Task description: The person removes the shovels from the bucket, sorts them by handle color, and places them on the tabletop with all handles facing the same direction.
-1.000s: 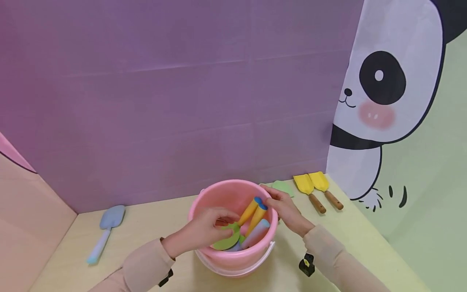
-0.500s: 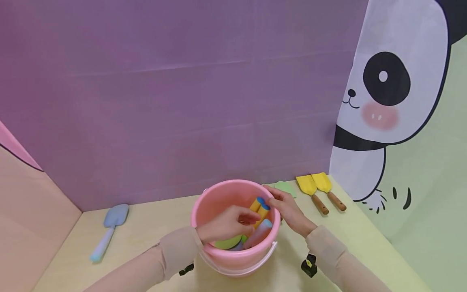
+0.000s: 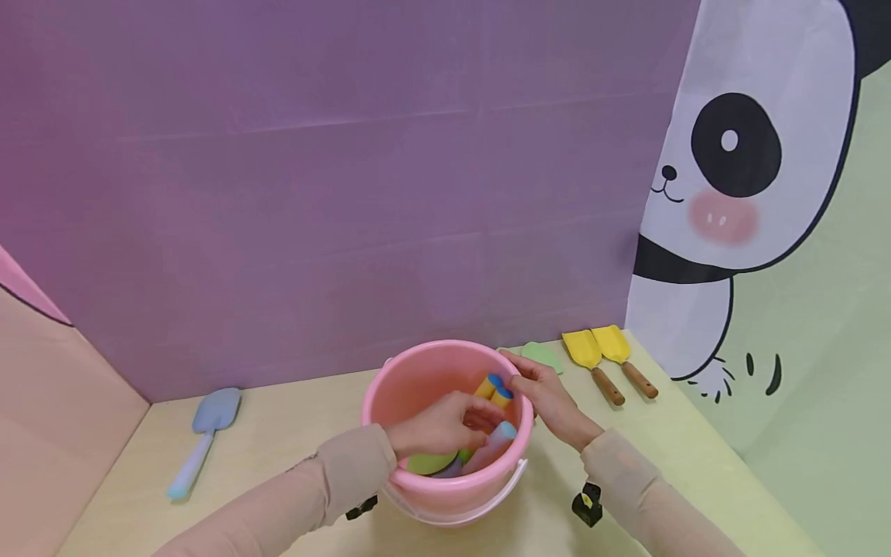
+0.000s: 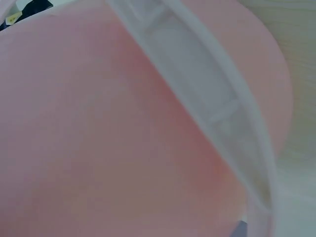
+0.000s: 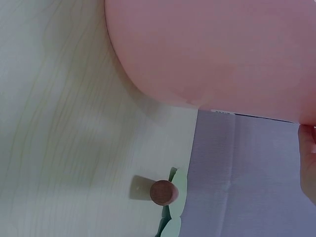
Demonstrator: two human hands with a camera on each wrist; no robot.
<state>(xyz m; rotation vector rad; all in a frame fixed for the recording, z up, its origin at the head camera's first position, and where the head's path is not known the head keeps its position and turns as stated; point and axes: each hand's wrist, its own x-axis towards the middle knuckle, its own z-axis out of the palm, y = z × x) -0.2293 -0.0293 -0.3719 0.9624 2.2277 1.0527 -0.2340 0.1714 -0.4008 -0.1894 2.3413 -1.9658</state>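
Note:
A pink bucket (image 3: 445, 486) stands upright and holds several toy tools. Inside it my left hand (image 3: 445, 424) reaches among them, fingers bent close to two orange handles with blue ends (image 3: 501, 397). Whether it grips one is hidden. Beside the fingertips is a lilac handle with a pale blue end (image 3: 496, 445); a lime-green round piece (image 3: 430, 463) lies under the hand. My right hand (image 3: 553, 401) holds the bucket's right rim between thumb and fingers. In the left wrist view, the bucket's white carrying handle (image 4: 197, 74) crosses its pink wall.
On the pale wooden table, a blue shovel (image 3: 205, 441) lies to the left. Two yellow shovels with wooden handles (image 3: 600, 363) lie at the back right, near a pale green piece (image 3: 541, 356). A purple backdrop (image 3: 313, 232) rises behind; a panda-printed wall (image 3: 738, 216) stands at right.
My left hand has moved right and deeper into the bucket, from over the lime-green piece to beside the orange and lilac handles. My right hand keeps its hold on the rim.

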